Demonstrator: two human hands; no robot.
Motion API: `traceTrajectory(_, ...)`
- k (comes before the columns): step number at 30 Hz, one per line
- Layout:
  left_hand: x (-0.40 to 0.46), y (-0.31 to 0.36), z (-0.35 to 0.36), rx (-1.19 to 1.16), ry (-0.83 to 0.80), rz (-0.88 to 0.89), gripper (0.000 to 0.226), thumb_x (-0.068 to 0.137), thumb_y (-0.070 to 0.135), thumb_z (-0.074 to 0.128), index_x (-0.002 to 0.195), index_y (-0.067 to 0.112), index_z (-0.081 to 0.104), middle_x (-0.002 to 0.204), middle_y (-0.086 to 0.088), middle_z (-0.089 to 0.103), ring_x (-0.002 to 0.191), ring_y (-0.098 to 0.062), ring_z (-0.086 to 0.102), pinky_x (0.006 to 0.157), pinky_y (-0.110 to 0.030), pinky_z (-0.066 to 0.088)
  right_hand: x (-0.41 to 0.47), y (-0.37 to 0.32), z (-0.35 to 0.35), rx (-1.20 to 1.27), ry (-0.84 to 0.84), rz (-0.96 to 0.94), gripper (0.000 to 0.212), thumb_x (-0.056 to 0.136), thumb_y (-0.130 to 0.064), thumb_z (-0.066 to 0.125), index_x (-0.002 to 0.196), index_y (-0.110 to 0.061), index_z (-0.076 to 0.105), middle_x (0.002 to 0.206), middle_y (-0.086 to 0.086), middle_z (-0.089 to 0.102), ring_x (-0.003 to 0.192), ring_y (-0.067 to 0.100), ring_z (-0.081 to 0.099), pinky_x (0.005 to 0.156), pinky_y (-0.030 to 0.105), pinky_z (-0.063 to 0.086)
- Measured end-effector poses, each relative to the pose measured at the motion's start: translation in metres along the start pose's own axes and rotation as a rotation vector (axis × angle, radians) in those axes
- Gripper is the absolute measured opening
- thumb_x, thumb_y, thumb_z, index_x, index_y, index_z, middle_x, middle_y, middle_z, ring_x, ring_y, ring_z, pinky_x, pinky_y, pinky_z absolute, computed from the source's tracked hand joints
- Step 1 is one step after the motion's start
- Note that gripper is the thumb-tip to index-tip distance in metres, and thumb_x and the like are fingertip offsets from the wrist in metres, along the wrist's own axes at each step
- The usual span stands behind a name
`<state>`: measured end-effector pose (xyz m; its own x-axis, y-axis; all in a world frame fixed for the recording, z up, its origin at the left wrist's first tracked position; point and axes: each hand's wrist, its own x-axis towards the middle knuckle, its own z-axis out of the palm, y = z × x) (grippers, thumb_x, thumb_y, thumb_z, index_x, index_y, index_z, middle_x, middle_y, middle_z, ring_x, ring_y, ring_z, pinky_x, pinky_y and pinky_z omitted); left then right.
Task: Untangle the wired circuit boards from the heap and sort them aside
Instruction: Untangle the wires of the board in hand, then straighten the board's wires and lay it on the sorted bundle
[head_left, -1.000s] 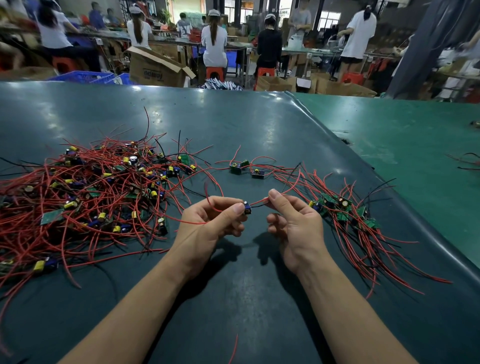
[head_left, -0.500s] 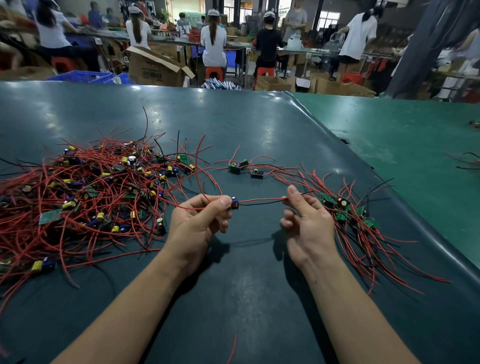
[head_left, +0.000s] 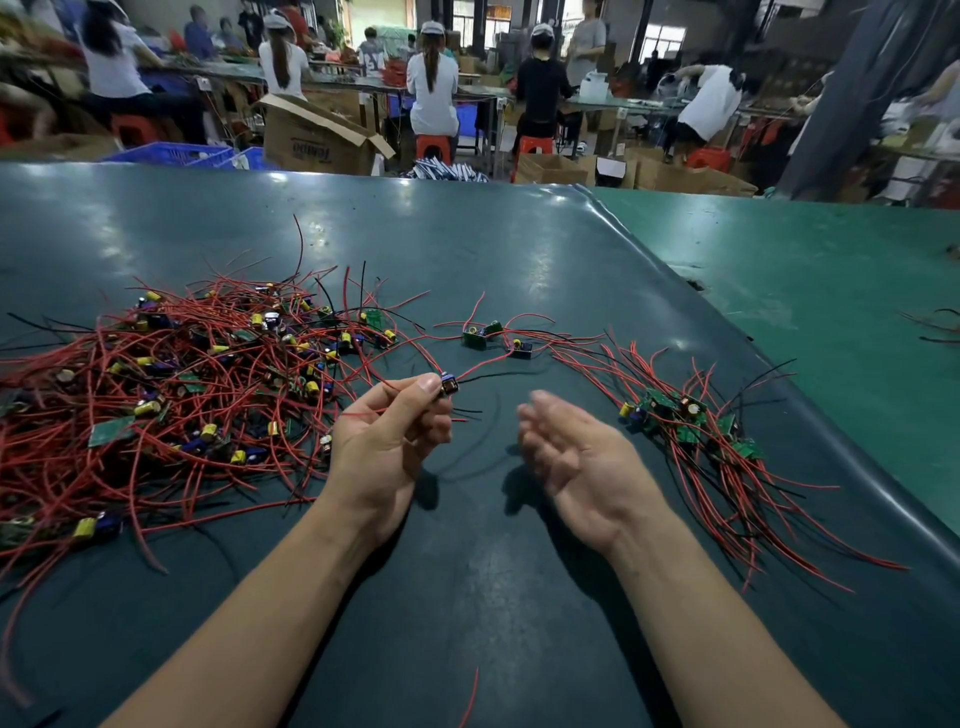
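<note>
Left hand (head_left: 387, 441) fingers pinching one circuit board (head_left: 449, 387), right hand (head_left: 576, 457) fingers released, two piles.

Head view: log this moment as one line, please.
left hand: pinches circuit board | right hand: open, empty | heap: left | sorted pile: right

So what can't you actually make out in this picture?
- Head view: the tangled heap runs off the left edge.
- The board pinched by the left hand is mostly hidden by its fingers.
- The right hand is motion-blurred.
- Print on the sorted boards is too small.
</note>
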<state>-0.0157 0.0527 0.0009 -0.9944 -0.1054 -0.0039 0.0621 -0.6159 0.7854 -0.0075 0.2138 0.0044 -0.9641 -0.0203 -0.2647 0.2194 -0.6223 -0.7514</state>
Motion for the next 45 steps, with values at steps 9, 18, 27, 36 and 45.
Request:
traceTrajectory(9, -0.005, -0.003, 0.001, 0.191, -0.152, -0.138, 0.003, 0.071, 0.016, 0.071, 0.069, 0.013, 0.073, 0.065, -0.007, 0.064, 0.051, -0.010, 0.054, 0.050, -0.016, 0.047, -0.004, 0.019, 0.011, -0.200, -0.157, -0.029, 0.013, 0.070, -0.017, 0.071, 0.080, -0.013, 0.077, 0.067, -0.002, 0.062, 0.048, 0.008, 0.046, 0.040, 0.016, 0.035)
traceTrajectory(18, -0.009, -0.005, 0.004, 0.239, -0.201, -0.100, 0.015, 0.069, 0.012, 0.069, 0.056, 0.018, 0.071, 0.054, -0.003, 0.057, 0.047, -0.010, 0.049, 0.046, -0.019, 0.042, 0.001, 0.014, 0.009, -0.212, -0.002, -0.170, 0.008, 0.076, -0.014, 0.074, 0.080, -0.007, 0.074, 0.061, -0.002, 0.058, 0.043, 0.006, 0.037, 0.039, 0.016, 0.029)
traceTrajectory(27, -0.003, -0.006, 0.001, 0.267, -0.106, 0.026, 0.029, 0.076, 0.002, 0.068, 0.054, 0.021, 0.070, 0.050, -0.001, 0.053, 0.042, -0.011, 0.041, 0.043, -0.021, 0.038, 0.011, -0.004, -0.009, -0.133, 0.196, -0.356, 0.009, 0.087, -0.009, 0.069, 0.080, -0.008, 0.074, 0.062, -0.003, 0.060, 0.044, 0.004, 0.039, 0.036, 0.015, 0.028)
traceTrajectory(36, -0.004, -0.008, -0.005, 0.419, -0.133, 0.117, 0.023, 0.083, -0.006, 0.067, 0.066, 0.011, 0.066, 0.052, -0.002, 0.058, 0.044, -0.014, 0.046, 0.045, -0.022, 0.040, 0.018, -0.001, -0.019, -0.265, 0.315, -0.421, 0.010, 0.086, -0.009, 0.072, 0.077, -0.012, 0.074, 0.056, -0.007, 0.060, 0.041, 0.004, 0.042, 0.037, 0.017, 0.031)
traceTrajectory(45, -0.008, -0.011, -0.004, 0.555, -0.180, 0.167, 0.017, 0.083, -0.007, 0.068, 0.071, 0.005, 0.063, 0.052, 0.002, 0.062, 0.044, -0.010, 0.044, 0.046, -0.020, 0.038, 0.022, 0.007, -0.025, -0.870, 0.425, -0.684, 0.013, 0.087, -0.010, 0.069, 0.097, -0.011, 0.078, 0.073, -0.008, 0.060, 0.050, -0.002, 0.050, 0.057, 0.022, 0.046)
